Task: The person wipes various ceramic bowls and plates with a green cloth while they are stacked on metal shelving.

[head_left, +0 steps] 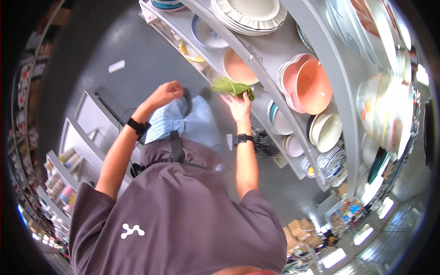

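Note:
In my right hand is a crumpled green cloth, gripped between the fingers and thumb, its far end smeared by motion. The cloth is at the edge of a grey shelf unit, just below a pink-orange bowl in this view; I cannot tell whether they touch. My left hand hangs in front of my body, away from the shelves, its fingers curled in with nothing visible in them. Right of the cloth, on a higher shelf, stand nested pink bowls with a wavy rim.
Stacked white plates, a blue-rimmed plate and cream bowls fill other shelves on the right. Below lies a black plastic bag. A second grey rack stands close on my left. Cardboard boxes are behind at the lower right.

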The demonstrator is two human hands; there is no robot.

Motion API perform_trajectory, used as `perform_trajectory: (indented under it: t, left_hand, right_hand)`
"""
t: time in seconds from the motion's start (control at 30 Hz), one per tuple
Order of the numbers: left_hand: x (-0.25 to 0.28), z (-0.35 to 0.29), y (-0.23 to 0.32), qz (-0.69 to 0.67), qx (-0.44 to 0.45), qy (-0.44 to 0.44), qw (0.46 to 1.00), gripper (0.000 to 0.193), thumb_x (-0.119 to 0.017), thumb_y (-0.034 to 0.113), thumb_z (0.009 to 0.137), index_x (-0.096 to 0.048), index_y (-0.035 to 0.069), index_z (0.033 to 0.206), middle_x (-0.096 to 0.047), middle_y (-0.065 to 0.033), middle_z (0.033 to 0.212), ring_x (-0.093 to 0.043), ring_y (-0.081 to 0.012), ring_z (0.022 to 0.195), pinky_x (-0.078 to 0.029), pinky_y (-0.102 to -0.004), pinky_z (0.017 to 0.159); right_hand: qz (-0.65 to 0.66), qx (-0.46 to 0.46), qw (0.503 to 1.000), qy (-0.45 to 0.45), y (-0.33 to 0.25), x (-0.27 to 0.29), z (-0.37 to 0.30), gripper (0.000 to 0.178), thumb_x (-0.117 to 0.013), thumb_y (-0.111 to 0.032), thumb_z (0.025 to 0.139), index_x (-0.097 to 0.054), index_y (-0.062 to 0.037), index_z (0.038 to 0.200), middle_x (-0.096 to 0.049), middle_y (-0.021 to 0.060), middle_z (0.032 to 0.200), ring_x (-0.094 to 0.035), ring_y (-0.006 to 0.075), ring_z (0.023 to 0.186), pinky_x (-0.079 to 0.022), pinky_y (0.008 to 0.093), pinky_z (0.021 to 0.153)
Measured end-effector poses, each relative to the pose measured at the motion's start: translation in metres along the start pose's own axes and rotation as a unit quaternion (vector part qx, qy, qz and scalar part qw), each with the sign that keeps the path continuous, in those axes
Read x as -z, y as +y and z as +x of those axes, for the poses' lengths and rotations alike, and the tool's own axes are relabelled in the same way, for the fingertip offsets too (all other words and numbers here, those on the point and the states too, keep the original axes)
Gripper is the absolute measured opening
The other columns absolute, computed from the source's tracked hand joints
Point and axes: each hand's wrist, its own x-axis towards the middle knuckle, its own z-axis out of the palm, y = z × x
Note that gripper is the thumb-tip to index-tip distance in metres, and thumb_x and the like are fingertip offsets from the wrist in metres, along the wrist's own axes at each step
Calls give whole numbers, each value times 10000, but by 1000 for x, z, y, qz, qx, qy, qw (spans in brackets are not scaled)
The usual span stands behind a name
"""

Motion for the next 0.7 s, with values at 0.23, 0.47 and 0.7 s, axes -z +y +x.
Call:
perform_trajectory:
  t: [0.23, 0.47, 0.7]
  left_hand:
    - [-26, 45, -39, -119, 37, 7, 992, 221, -552, 160, 916, -628, -21, 1018, -694, -106, 926, -672, -187, 852, -530, -322, 795]
    - [-84, 131, -101, -132, -5, 21, 991, 206, -489, 133, 935, -576, 2, 1069, -662, -86, 826, -647, -185, 793, -526, -334, 761]
    - [-141, 218, -110, -135, 41, 98, 985, 576, -487, 309, 1002, -261, 103, 1490, -676, -233, 826, -669, -401, 746, -527, -473, 752]
  right_hand:
    - [67, 95, 990, 85, -49, 20, 42, 423, -475, -334, 1001, -591, -45, 1288, -628, 148, 1304, -597, 313, 1203, -464, 506, 1047]
    - [-35, 196, 951, 237, -86, 13, 69, 463, -484, -310, 996, -535, -8, 1344, -543, 146, 1405, -489, 335, 1312, -373, 487, 1132]
    - [-367, 201, 887, 195, -96, 43, 162, 415, -533, -223, 1002, -478, -11, 1355, -502, 125, 1434, -501, 290, 1289, -398, 456, 1111]
